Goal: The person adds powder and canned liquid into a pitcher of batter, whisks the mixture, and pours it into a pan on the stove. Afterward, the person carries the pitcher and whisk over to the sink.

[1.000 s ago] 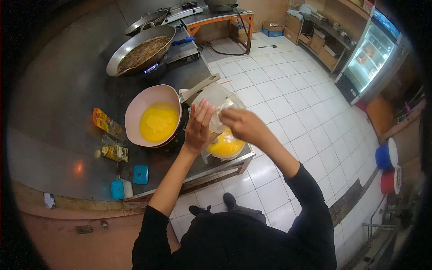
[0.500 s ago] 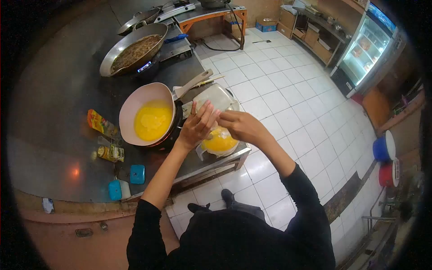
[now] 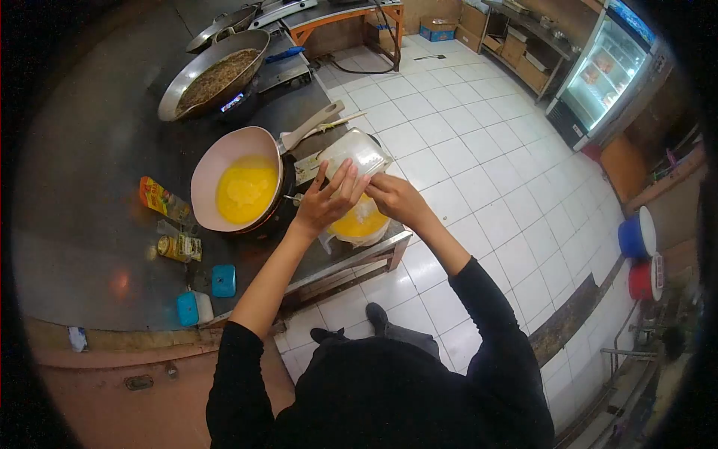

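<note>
Both our forearms reach forward from black sleeves, angled inward so that the hands nearly meet. Our left hand (image 3: 331,200) is raised, its fingers extended and slightly spread, laid flat against the near side of a translucent whitish plastic container (image 3: 360,151). Our right hand (image 3: 398,200) comes in from the other side, wrist bent, its fingers curled together at the container's lower near edge; they seem to be gripping that edge, though we cannot tell for sure, as the knuckles hide the tips. The container sits tilted just beyond and above both sets of fingers.

Right below the fingers stands a round whitish bowl (image 3: 368,240) of yellow liquid with a pale patch on top, its far part covered by our hands and the container. Left of the left fingers is a deep pink-lined frying pan (image 3: 209,168) with more yellow liquid; its beige handle (image 3: 314,125) runs out just past the container, crowding that side. Farther left of the fingers lie a red-and-yellow pouch (image 3: 158,196), a small jar with a yellow label (image 3: 173,248) and a flat blue plastic lid (image 3: 224,280). Well beyond the fingers, a wide metal wok (image 3: 172,101) holds dark brown contents.
</note>
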Demonstrator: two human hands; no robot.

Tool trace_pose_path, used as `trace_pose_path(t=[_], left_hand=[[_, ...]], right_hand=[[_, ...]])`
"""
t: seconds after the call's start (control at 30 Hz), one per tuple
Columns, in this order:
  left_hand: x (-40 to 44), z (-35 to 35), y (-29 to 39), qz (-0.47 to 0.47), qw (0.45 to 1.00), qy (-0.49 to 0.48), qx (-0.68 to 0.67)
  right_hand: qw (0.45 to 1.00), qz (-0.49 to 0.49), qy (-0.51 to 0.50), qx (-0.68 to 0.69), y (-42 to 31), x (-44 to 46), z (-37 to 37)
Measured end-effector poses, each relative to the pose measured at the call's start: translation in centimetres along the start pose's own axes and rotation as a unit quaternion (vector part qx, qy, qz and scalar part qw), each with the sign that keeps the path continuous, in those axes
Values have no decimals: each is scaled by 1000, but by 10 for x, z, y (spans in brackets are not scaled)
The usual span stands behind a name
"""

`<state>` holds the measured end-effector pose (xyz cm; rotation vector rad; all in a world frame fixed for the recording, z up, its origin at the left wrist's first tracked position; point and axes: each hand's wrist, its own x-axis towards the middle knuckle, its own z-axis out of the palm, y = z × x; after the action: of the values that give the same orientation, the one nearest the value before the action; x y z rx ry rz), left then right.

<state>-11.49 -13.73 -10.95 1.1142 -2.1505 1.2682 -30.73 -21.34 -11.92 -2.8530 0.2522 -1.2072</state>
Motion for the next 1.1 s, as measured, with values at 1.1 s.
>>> trace_pose_path(t=[1.1], left_hand=[[-4, -13, 1, -89, 992, 11, -85]], right_hand=[[998, -40, 20, -48, -13, -3, -21]])
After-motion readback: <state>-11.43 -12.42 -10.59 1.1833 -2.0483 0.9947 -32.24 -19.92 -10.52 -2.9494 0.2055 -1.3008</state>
